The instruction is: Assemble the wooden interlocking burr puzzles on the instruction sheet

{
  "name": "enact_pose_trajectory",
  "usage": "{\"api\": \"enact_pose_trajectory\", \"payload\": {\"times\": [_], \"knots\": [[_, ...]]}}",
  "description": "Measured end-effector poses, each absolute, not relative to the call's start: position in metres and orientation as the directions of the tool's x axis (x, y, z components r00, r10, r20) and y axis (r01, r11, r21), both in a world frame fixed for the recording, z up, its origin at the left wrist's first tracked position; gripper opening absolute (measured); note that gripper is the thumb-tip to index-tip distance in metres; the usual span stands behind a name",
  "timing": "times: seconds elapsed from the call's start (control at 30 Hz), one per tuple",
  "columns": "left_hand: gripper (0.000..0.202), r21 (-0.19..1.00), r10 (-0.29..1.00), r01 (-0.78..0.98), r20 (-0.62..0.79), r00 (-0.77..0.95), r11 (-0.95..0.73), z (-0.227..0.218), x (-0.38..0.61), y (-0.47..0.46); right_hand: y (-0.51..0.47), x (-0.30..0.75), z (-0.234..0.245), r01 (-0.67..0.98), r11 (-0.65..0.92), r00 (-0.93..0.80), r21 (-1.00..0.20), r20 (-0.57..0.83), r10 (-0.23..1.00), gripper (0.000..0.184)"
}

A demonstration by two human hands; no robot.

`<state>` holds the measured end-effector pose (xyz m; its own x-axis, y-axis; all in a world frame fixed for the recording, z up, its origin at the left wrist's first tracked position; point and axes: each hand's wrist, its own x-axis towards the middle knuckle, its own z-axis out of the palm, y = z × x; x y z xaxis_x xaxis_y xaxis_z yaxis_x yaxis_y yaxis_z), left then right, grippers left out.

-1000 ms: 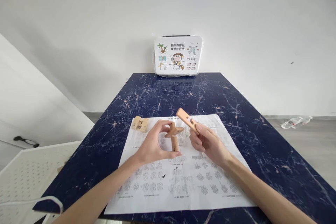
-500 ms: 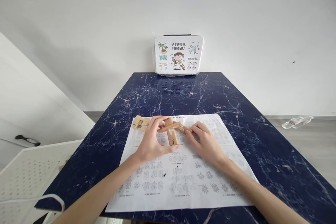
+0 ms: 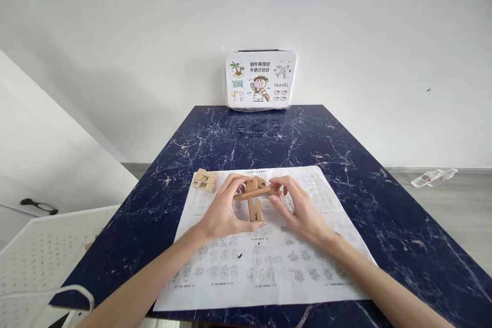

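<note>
My left hand (image 3: 222, 211) grips a notched wooden puzzle piece (image 3: 255, 211) between thumb and fingers; a dark mark shows at its near end. Across it lies a wooden stick (image 3: 249, 195), forming a cross. My right hand (image 3: 302, 210) has its thumb and forefinger closed around the stick's right end. Behind the cross more wood (image 3: 260, 181) shows, partly covered by the fingers. All this is over a printed paper sheet (image 3: 215, 297) with rows of puzzle diagrams. A small wooden block assembly (image 3: 205, 180) marked 3 rests at the sheet's far left corner.
The dark blue marbled table (image 3: 253, 148) carries a white cartoon-printed case (image 3: 261, 79) against the wall. A perforated white surface (image 3: 34, 261) with a white cable (image 3: 46, 293) is at the left. Plastic bottles (image 3: 434, 178) lie on the floor at right.
My right hand has come up from a piece behind to the crossing stick's right end. The notched piece has turned more upright in view and shifted slightly nearer.
</note>
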<state>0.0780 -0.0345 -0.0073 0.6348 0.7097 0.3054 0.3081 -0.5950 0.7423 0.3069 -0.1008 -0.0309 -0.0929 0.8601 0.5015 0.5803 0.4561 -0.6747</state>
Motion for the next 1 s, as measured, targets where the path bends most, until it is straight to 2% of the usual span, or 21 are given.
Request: {"api": "enact_pose_trajectory", "payload": {"times": [0.2, 0.5, 0.73, 0.9, 1.0], "knots": [[0.088, 0.765, 0.681, 0.291, 0.248, 0.689, -0.574, -0.0055, 0.0786, -0.0357, -0.1018, 0.3063, -0.0342, 0.604, 0.513, -0.169, -0.61, 0.531, 0.831, 0.013], [0.089, 0.781, 0.655, 0.248, 0.256, 0.711, -0.573, -0.0074, 0.0805, -0.0364, -0.1035, 0.3057, -0.0363, 0.71, 0.486, -0.114, -0.51, 0.597, 0.794, 0.011], [0.095, 0.767, 0.633, 0.249, 0.249, 0.733, -0.591, -0.0093, 0.0816, -0.0408, -0.1036, 0.3038, -0.0364, 0.758, 0.444, -0.062, -0.478, 0.625, 0.778, 0.012], [0.099, 0.747, 0.613, 0.235, 0.278, 0.739, -0.622, -0.0126, 0.0826, -0.0413, -0.1013, 0.3046, -0.0361, 0.736, 0.435, -0.026, -0.518, 0.62, 0.784, 0.01], [0.118, 0.731, 0.633, 0.234, 0.332, 0.699, -0.641, -0.0128, 0.0823, -0.0434, -0.1001, 0.3058, -0.0361, 0.708, 0.429, 0.016, -0.562, 0.619, 0.785, 0.011]]}}
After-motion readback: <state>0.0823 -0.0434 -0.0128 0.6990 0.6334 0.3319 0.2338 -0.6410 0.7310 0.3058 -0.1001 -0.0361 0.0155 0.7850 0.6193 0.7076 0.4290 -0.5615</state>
